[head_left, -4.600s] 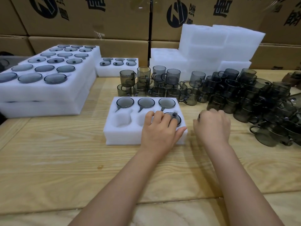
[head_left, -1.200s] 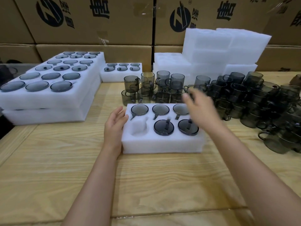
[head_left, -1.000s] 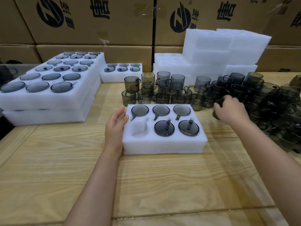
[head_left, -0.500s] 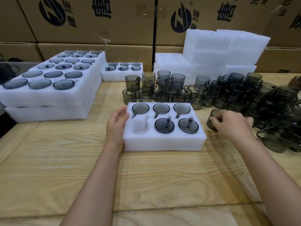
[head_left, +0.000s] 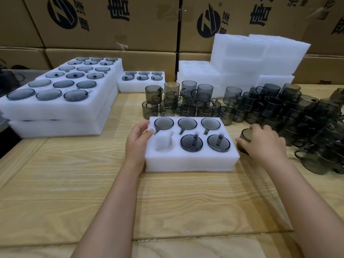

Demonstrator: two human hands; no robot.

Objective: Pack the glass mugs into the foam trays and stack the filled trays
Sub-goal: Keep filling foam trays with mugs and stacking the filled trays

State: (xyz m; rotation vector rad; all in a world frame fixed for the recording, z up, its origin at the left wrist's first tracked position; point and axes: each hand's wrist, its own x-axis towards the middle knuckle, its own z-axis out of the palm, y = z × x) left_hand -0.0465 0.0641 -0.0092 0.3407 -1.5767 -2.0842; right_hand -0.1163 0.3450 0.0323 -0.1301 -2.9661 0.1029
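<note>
Head view: we look down on a white foam tray [head_left: 191, 162] lying on the wooden surface [head_left: 89, 192]. Five of its six pockets hold mugs, and the near-left pocket [head_left: 162, 144] is bare foam. Our left hand [head_left: 137, 141] rests against the tray's left edge with relaxed, lightly curved fingers and the thumb on the top corner. Just right of the tray, our right hand [head_left: 266, 144] has its fingers curled over a smoky glass mug [head_left: 245, 135] and grips it low at the surface. The hand hides most of the mug, so only one dark side shows.

Behind and to the right of the tray crowd the loose mugs [head_left: 204, 101], some stacked. Far left of the tray stand the filled trays [head_left: 61, 110], stacked, with a small filled tray [head_left: 141, 85] behind. Blank foam blocks [head_left: 260, 56] rise behind the tray, in front of cardboard boxes [head_left: 115, 34].
</note>
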